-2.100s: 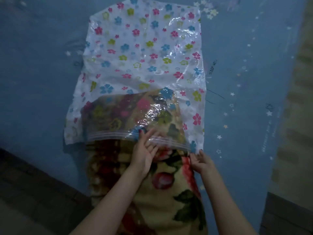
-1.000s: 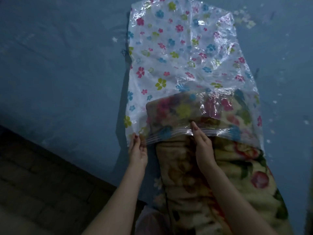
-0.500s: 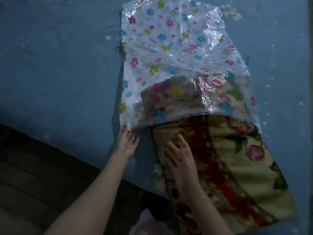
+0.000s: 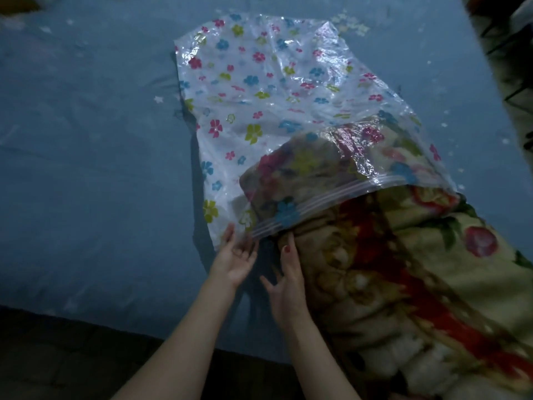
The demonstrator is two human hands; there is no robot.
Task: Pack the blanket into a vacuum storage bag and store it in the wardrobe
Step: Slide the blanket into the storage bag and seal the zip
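A clear vacuum storage bag [image 4: 259, 93] printed with small coloured flowers lies flat on the blue bedsheet [image 4: 86, 174]. Its zip mouth [image 4: 331, 195] faces me. A folded floral blanket [image 4: 403, 284], cream with red and green, has its far end inside the mouth; most of it sticks out toward the lower right. My left hand [image 4: 236, 256] is at the mouth's left corner, palm turned inward, fingers apart and touching the plastic. My right hand [image 4: 288, 280] lies flat against the blanket's left edge just below the zip, fingers spread.
The bed's near edge runs across the bottom, with dark floor [image 4: 57, 362] below it. A patterned fabric strip [image 4: 513, 82] borders the sheet at the right. Bare sheet lies to the left of the bag.
My right hand slid from on top of the blanket to its left edge, close to my left hand. My left hand stays at the bag's corner. The view shifted, so bag and blanket sit further right.
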